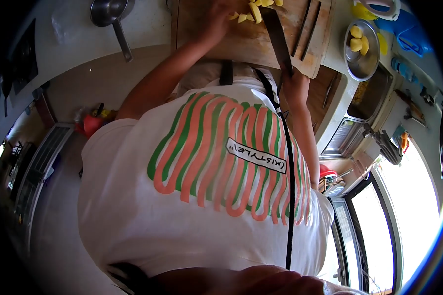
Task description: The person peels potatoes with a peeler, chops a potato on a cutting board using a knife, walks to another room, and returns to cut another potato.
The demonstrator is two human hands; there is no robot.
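My right hand [295, 88] is wrapped round the handle of a kitchen knife [277, 39]. Its broad dark blade points away from me over a wooden cutting board [251, 46], the tip beside cut yellow pieces [255, 12] that look like potato. At the board's far left, my left hand [220, 19] is beside those pieces; its fingers are blurred and partly cut off by the frame's top edge. Two dark, narrow strips [307, 29], perhaps chopsticks, run along the board right of the blade.
A metal bowl [350, 61] with peeled yellow chunks stands right of the board, near a sink [340, 137]. On the left counter lies a metal scoop [110, 12] with a long handle. A red item [89, 125] is low on the left, behind my left arm.
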